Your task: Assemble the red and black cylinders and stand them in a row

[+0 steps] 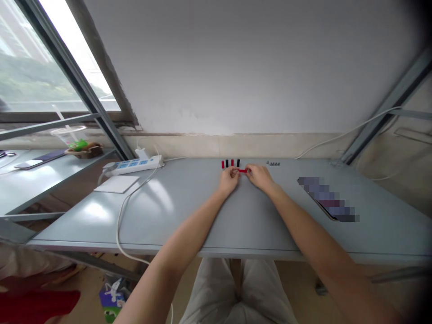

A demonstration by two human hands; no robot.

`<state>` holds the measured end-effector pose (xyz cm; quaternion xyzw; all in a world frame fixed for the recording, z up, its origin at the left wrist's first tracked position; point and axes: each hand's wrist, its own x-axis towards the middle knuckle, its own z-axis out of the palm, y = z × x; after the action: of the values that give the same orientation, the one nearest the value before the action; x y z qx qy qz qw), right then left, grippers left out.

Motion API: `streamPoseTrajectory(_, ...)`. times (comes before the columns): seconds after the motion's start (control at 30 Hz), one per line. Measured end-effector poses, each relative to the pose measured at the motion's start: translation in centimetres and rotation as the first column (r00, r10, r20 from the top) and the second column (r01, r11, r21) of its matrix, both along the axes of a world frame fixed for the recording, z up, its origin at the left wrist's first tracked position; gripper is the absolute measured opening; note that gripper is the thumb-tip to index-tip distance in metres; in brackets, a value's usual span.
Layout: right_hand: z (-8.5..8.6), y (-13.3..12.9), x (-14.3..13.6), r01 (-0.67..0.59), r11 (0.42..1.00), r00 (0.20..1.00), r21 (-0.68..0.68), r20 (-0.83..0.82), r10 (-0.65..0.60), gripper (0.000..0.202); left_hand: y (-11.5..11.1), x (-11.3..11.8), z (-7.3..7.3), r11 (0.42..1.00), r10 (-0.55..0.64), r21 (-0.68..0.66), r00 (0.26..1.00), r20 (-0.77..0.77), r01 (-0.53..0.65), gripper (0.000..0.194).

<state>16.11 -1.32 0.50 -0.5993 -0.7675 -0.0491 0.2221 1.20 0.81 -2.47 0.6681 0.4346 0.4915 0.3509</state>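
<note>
Between my two hands, near the back of the grey desk, lies a small red cylindrical piece (243, 171), held level. My left hand (230, 177) pinches its left end, fingers closed. At the other end, the fingers of my right hand (258, 175) are closed on it too. Just behind my left hand stands a row of small red and black cylinders, among them a red one (222, 164) and a black one (238, 162). Several tiny dark metal-looking parts (275, 164) lie to the right of my right hand; their kind is too small to tell.
A phone (327, 198) with a blurred screen lies on the right of the desk (270, 229). At the left are a white power strip (137, 165), a flat white square (117, 184) and a white cable (122, 211) running over the front edge. A wall rises behind.
</note>
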Motion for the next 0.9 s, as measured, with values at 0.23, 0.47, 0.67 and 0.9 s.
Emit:
streamPoseTrajectory(0.23, -0.8, 2.8, 0.6, 0.122, 0.969, 0.880, -0.216, -0.428, -0.206, 0.014, -0.2, -0.7, 0.2, 0.993, 0.114, -0.030, 0.987, -0.116, -0.118, 0.016)
streamPoseTrajectory(0.47, -1.8, 4.7, -0.3, 0.127, 0.958, 0.878, -0.258, -0.421, -0.230, 0.011, -0.5, -0.9, 0.2, 0.986, 0.169, 0.036, 0.953, -0.252, -0.165, 0.013)
streamPoseTrajectory(0.67, -2.6, 5.4, -0.9, 0.223, 0.950, 0.914, -0.217, -0.291, -0.281, 0.019, -0.6, -0.7, 0.3, 0.989, 0.144, 0.075, 0.941, -0.306, -0.127, 0.013)
streamPoseTrajectory(0.9, -2.9, 5.3, -0.9, 0.259, 0.950, 0.929, -0.176, -0.224, -0.294, 0.022, -0.9, -0.9, 0.4, 0.993, 0.095, 0.105, 0.909, -0.405, -0.057, 0.016)
